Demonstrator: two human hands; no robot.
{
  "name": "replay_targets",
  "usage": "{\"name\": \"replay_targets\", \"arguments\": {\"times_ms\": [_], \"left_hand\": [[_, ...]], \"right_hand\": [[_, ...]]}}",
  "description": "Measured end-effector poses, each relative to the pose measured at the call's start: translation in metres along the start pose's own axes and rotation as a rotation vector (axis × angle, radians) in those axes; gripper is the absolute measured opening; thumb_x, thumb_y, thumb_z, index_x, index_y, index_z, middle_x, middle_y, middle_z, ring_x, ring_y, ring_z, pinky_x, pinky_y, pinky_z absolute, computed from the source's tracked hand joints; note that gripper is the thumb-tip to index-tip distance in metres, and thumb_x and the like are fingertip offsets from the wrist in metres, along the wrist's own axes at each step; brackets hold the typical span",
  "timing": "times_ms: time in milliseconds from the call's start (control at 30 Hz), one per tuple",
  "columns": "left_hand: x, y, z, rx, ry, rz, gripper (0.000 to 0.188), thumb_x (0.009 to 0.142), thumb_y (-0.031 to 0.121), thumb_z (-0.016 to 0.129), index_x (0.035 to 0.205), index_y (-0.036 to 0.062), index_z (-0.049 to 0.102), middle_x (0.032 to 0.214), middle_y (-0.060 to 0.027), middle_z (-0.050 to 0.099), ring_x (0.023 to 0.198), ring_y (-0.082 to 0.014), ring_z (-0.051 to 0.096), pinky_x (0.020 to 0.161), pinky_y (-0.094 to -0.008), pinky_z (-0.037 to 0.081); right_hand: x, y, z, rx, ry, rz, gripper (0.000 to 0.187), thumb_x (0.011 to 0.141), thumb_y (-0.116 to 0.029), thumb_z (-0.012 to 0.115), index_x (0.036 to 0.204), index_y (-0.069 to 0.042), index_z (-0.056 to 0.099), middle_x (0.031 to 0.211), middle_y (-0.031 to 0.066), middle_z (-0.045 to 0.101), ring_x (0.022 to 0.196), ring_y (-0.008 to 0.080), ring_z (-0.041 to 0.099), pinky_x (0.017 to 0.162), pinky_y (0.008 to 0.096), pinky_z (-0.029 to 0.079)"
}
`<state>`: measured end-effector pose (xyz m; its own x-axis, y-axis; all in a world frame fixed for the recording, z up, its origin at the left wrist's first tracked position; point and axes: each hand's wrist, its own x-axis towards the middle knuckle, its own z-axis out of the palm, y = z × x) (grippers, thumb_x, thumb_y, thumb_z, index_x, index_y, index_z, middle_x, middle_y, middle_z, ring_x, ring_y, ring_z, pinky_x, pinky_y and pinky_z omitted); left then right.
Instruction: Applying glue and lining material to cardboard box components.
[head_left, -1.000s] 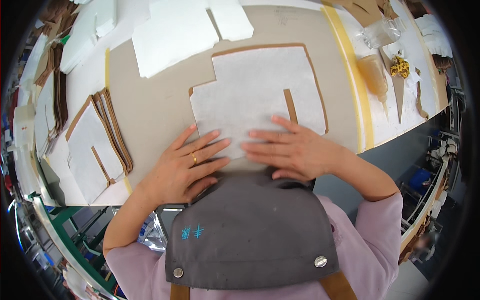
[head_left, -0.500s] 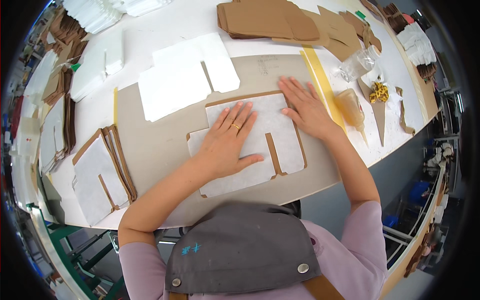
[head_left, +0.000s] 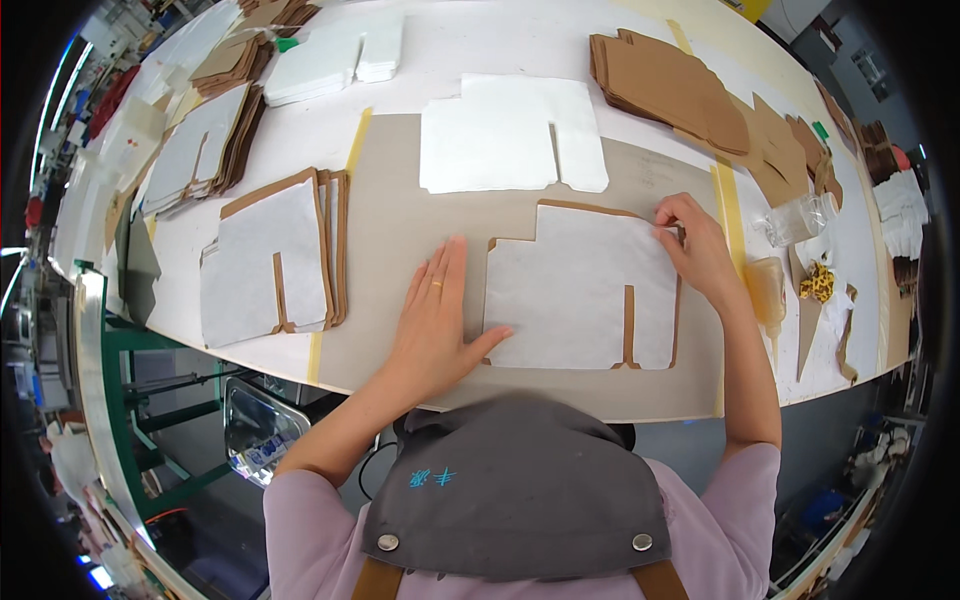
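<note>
A notched brown panel faced with a white sheet (head_left: pixel 585 275) lies flat in front of me, brown showing along its edges and in its slot. At its far right corner, my right hand (head_left: pixel 695 245) has thumb and forefinger closed on the edge. My left hand (head_left: pixel 435 320) rests flat on the grey board (head_left: pixel 390 220) just left of the panel, fingers straight, the thumb reaching over the panel's left edge. Beyond the panel lies a white cut sheet (head_left: pixel 510 130) with a similar slot.
To the left stand two stacks of white-faced brown panels (head_left: pixel 250 250). White sheets (head_left: pixel 335 60) are piled at the far left, brown panels (head_left: pixel 665 90) at the far right. On the right are a clear jar (head_left: pixel 800 220), an amber squeeze bottle (head_left: pixel 765 290) and a yellow spotted scrunchie (head_left: pixel 817 283).
My left hand has slid off the panel to its left side. My right hand, spread beside the far right corner before, now pinches it. The whole view has shifted.
</note>
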<state>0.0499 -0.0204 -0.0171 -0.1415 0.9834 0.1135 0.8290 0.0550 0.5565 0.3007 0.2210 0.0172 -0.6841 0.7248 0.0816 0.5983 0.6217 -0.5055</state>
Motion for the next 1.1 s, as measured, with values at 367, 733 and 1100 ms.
{"name": "replay_targets", "arguments": {"times_ms": [367, 733, 1100], "left_hand": [[-0.019, -0.014, -0.03, -1.048, -0.001, -0.293, 0.02, 0.093, 0.013, 0.066, 0.105, -0.0025, 0.067, 0.081, 0.0035, 0.066, 0.075, -0.0029, 0.059, 0.064, -0.0202, 0.049], [-0.121, -0.156, -0.193, -0.61, 0.664, -0.587, 0.039, 0.086, 0.016, 0.072, 0.117, -0.0048, 0.06, 0.093, -0.0093, 0.07, 0.074, -0.0123, 0.066, 0.068, -0.0251, 0.053], [-0.117, -0.212, -0.146, 0.397, 0.805, -0.535, 0.058, 0.079, 0.017, 0.071, 0.129, -0.001, 0.049, 0.127, -0.0229, 0.054, 0.115, -0.0405, 0.051, 0.1, -0.0476, 0.039]], "right_hand": [[-0.022, -0.112, -0.018, 0.562, 0.658, -0.339, 0.028, 0.093, 0.003, 0.053, 0.121, 0.001, 0.048, 0.09, 0.0179, 0.069, 0.084, 0.0162, 0.066, 0.078, 0.0239, 0.05], [0.135, -0.277, 0.147, 1.138, -0.149, -0.147, 0.04, 0.094, -0.01, 0.06, 0.132, -0.003, 0.051, 0.08, 0.0049, 0.067, 0.07, 0.0063, 0.057, 0.066, 0.0212, 0.046], [0.135, -0.188, 0.149, 0.133, 0.059, -0.573, 0.039, 0.084, -0.016, 0.069, 0.119, -0.007, 0.056, 0.121, 0.0107, 0.056, 0.107, 0.0294, 0.055, 0.088, 0.0375, 0.048]]}}
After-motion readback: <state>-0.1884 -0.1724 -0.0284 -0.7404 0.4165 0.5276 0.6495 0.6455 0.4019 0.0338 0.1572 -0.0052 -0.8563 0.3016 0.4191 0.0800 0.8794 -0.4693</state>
